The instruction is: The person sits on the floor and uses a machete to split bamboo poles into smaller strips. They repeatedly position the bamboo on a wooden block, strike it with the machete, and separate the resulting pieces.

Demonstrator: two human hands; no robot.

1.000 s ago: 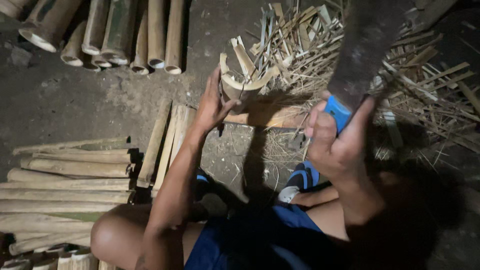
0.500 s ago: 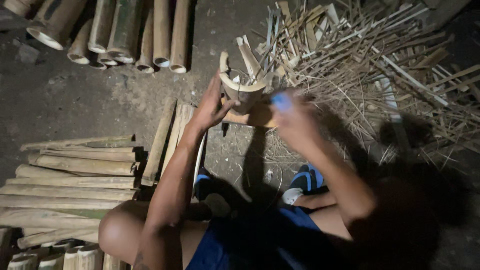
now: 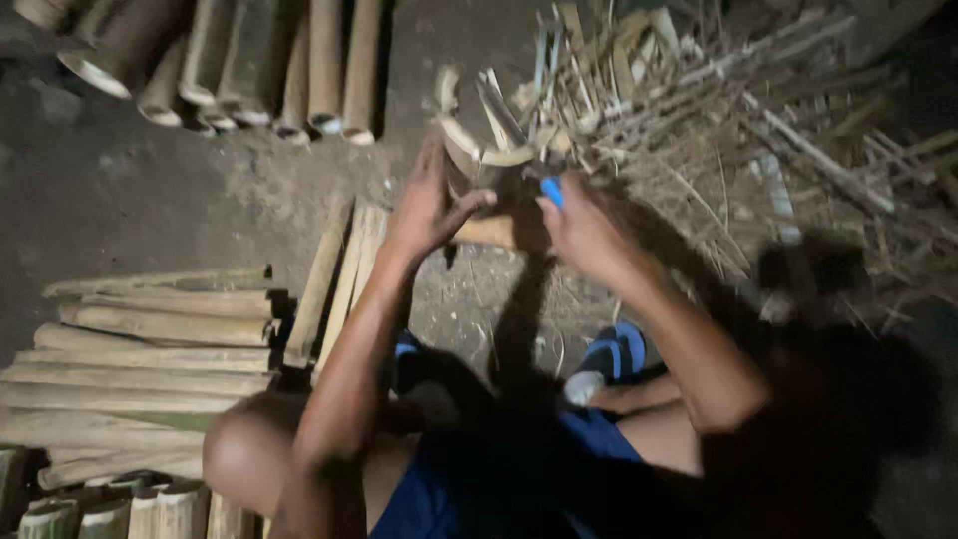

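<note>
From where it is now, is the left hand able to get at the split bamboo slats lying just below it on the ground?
Probably yes. The left hand rests on the upright bamboo piece, and the split slats lie just below it with nothing between them.
</note>
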